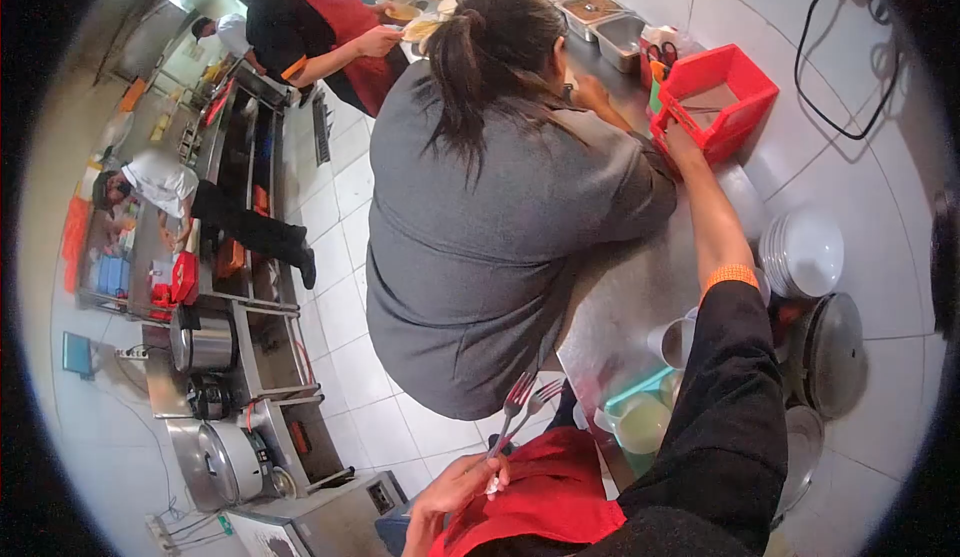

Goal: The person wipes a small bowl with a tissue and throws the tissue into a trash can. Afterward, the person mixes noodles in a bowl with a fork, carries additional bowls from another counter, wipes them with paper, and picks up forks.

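My left hand [458,485] is closed around the handles of metal forks [520,402], their tines pointing up and away over my red apron [545,492]. A small bit of something white shows at its fingers; I cannot make out what it is. My right arm is stretched far forward along the counter. At its end my right hand [682,145] grips the near edge of a red plastic bin [735,72], its fingertips partly hidden. Thin utensils seem to lie inside the bin. Scissors [660,54] with dark handles stand beside it.
A person in a grey top [490,197] leans over the steel counter [625,327] close in front of me. Stacked white bowls [805,254], cups [642,424] and metal lids [835,357] sit around my right arm. Other people work farther left, near large pots [203,339].
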The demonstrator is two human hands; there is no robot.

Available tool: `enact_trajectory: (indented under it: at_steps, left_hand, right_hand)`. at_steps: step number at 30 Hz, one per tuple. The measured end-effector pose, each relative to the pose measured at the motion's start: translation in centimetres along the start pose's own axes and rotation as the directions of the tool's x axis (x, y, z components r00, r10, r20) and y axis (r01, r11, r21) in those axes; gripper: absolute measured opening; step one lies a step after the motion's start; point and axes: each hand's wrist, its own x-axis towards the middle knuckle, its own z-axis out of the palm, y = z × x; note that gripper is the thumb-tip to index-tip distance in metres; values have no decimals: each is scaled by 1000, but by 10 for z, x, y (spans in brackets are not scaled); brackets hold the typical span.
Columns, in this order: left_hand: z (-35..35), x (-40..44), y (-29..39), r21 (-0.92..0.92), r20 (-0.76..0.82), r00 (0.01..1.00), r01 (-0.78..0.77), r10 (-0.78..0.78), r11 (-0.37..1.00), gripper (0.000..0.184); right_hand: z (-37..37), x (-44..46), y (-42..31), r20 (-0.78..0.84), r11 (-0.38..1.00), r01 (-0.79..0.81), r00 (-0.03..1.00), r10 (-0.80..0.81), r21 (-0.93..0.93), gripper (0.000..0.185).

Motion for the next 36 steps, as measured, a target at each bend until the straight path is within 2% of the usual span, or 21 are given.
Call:
enact_trajectory:
  at_steps: [1, 2, 5, 14, 16, 17, 18, 19, 20, 21, 23, 24, 26, 27, 29, 32, 33, 35, 36]
  left_hand:
    - [2, 0, 1, -28, -24, 1000, 10, -11, 1000, 41]
    - [-1, 0, -4, -63, -25, 1000, 1, -3, 998, 41]
    - [-9, 4, -9, -66, 29, 1000, -4, 6, 998, 37]
    - [-8, 3, 0, -61, -6, 999, 44, -44, 997, 37]
    - [-12, 4, -9, -75, -4, 1000, 24, -24, 997, 38]
    - [-12, 5, -12, -93, -4, 1000, 4, -4, 996, 38]
    - [-12, 5, -11, -99, -18, 1000, -14, 13, 995, 38]
    - [-14, 4, -8, -91, 7, 1000, -5, 6, 996, 39]
    - [-14, 2, -6, -82, 31, 1000, 5, -2, 997, 39]
    - [-12, 1, -4, -87, 14, 1000, -15, 16, 996, 39]
    - [-9, -2, -3, -102, 2, 1000, -22, 22, 995, 40]
    - [-9, -4, -3, -108, -11, 999, -33, 32, 994, 40]
    - [-10, -4, -7, -78, -22, 1000, -21, 19, 997, 41]
    - [-11, -4, -10, -85, -31, 999, -30, 28, 996, 41]
    - [-12, -4, -18, -143, -37, 998, -54, 49, 988, 40]
    - [-12, -6, -15, -152, -43, 995, -90, 85, 984, 39]
    - [-11, -7, -16, -161, -46, 995, -96, 90, 982, 39]
    - [-12, -5, -17, -207, -16, 993, -120, 119, 971, 37]
    - [-12, -5, -17, -214, -22, 991, -134, 133, 968, 37]
  right_hand:
    - [-3, -4, -6, 125, 883, -297, 955, 269, 364, 38]
    - [0, -2, -7, 144, 869, -309, 951, 274, 388, 38]
    - [11, 9, 11, 125, 919, -239, 970, 209, 314, 39]
    - [31, 24, 44, 149, 959, -186, 976, 156, 212, 39]
    - [49, 47, 78, 154, 972, -159, 979, 133, 173, 40]
    - [68, 70, 118, 147, 993, -64, 988, 49, 100, 40]
    - [62, 69, 119, 121, 926, 274, 961, -250, -259, 39]
    - [52, 58, 117, 190, 633, 522, 835, -517, -571, 38]
    - [28, 39, 80, 140, 907, 353, 934, -328, -230, 40]
    - [12, 24, 46, 184, 985, 90, 976, -117, 150, 42]
    - [21, 35, 58, 361, 872, -328, 912, 193, 363, 42]
    - [17, 26, 44, 369, 874, -318, 912, 177, 368, 42]
    - [-3, 1, 16, 223, 983, -124, 971, 91, 139, 38]
    - [-1, -2, 11, 229, 983, -113, 970, 78, 143, 38]
    - [7, 11, 35, 173, 986, 120, 980, -99, -114, 35]
    - [18, 28, 64, 160, 775, 403, 913, -375, -486, 31]
    - [9, 15, 45, 166, 770, 413, 909, -382, -486, 31]
    - [-17, -21, -13, 362, 488, 412, 911, -199, -769, 26]
    - [-16, -21, -4, 364, 482, 422, 906, -214, -768, 26]
